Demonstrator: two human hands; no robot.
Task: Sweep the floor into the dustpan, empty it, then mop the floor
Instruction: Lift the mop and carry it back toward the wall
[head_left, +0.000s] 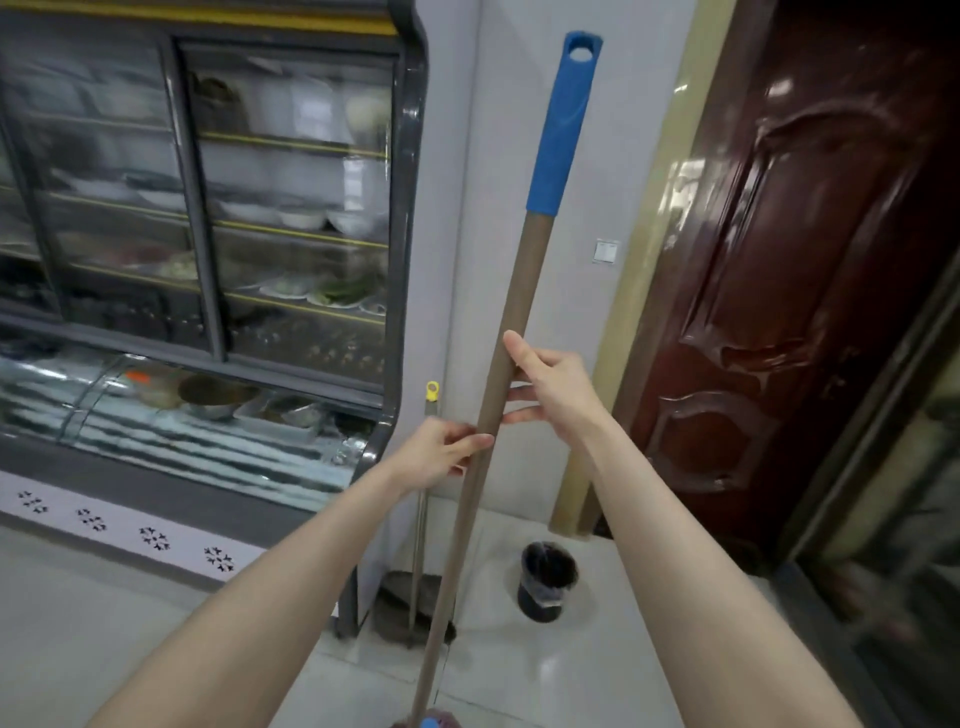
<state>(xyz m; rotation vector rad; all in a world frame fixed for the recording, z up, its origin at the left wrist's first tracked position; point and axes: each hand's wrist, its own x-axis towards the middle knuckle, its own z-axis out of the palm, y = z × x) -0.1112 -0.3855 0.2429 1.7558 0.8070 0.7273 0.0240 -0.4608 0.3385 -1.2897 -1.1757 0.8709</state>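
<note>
A long brown handle (506, 332) with a blue grip and hanging hole at its top stands nearly upright in front of me; its head is cut off at the bottom edge, so I cannot tell broom from mop. My left hand (441, 454) pinches the handle from the left. Just above, my right hand (553, 389) holds it with the thumb in front and the fingers behind. Behind the handle, a dark dustpan (402, 605) stands on the floor, and its thin pole with a yellow tip leans against the wall.
A small black bin (546, 582) with a liner stands on the glossy white floor by the door frame. A glass-fronted display fridge (291, 234) with dishes fills the left. On the right is a dark red door (789, 291).
</note>
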